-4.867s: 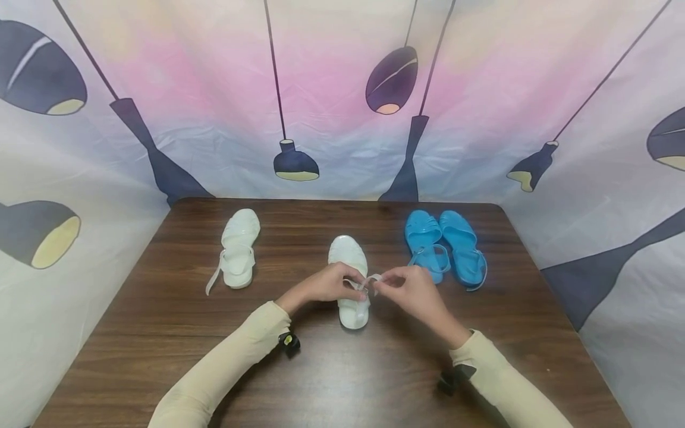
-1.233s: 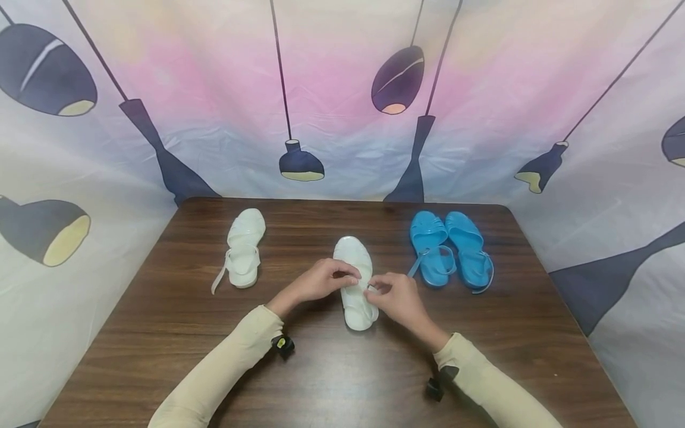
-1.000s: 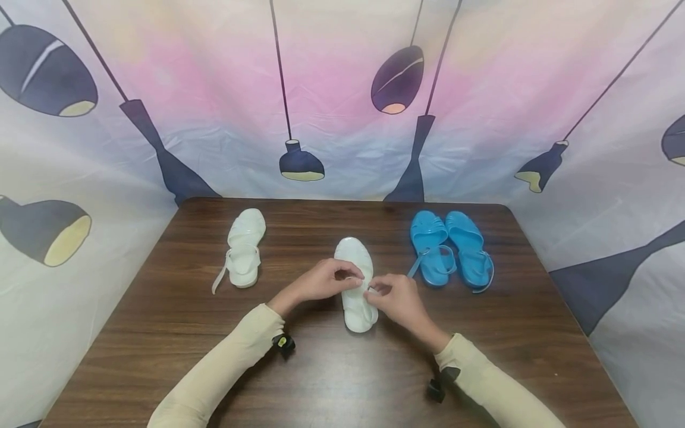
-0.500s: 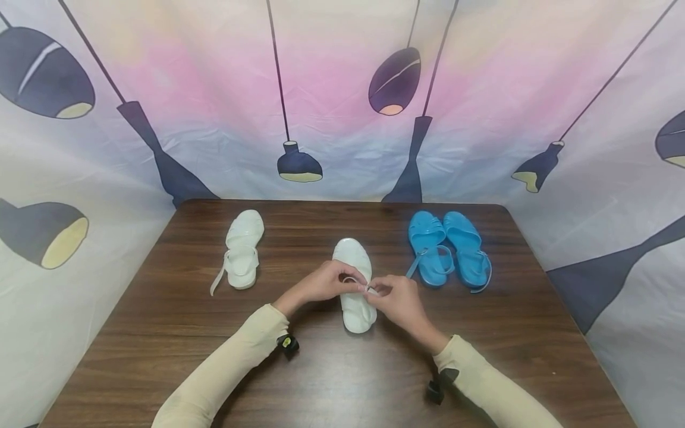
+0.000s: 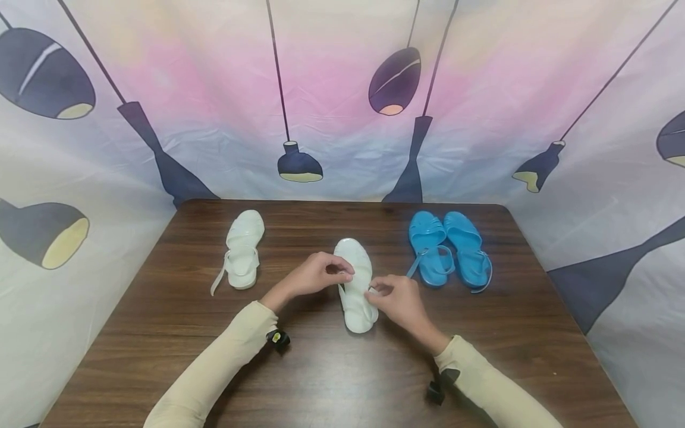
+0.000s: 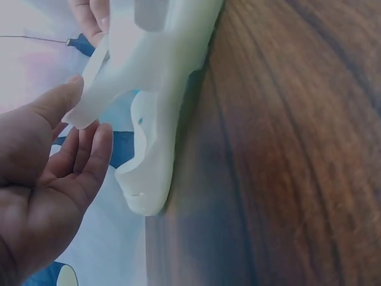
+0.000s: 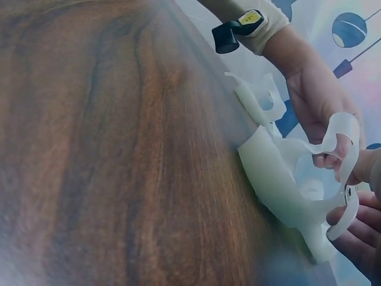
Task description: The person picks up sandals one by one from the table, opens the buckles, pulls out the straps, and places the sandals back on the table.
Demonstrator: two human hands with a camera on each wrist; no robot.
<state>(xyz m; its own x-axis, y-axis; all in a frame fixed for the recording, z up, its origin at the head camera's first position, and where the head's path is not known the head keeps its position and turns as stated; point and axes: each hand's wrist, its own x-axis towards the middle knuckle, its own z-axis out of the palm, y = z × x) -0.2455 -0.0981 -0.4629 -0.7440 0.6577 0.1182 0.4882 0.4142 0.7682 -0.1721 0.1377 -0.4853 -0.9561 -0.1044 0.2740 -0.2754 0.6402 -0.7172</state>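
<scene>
A white jelly sandal [image 5: 357, 312] stands on the wooden table, toe pointing away from me. My left hand [image 5: 323, 274] is at its left side, thumb and fingers about the ankle strap [image 6: 89, 110], which bends between them in the left wrist view. On the other side my right hand [image 5: 397, 297] pinches the strap by its small metal buckle [image 7: 348, 193]. A loop of strap [image 7: 345, 125] arches up between the hands in the right wrist view. Part of the sandal's middle is hidden by my fingers in the head view.
Another white sandal [image 5: 245, 238] lies at the back left, its strap end [image 5: 217, 282] hanging loose. A pair of blue sandals [image 5: 428, 229] sits at the back right, close to my right hand. Beyond the table [image 5: 299, 226] hangs a cloth printed with lamps [image 5: 299, 163].
My left hand has moved left and slightly up from the buckle, drawing away from the right hand. The right hand has stayed by the buckle; earlier both held the strap to the sandal's right.
</scene>
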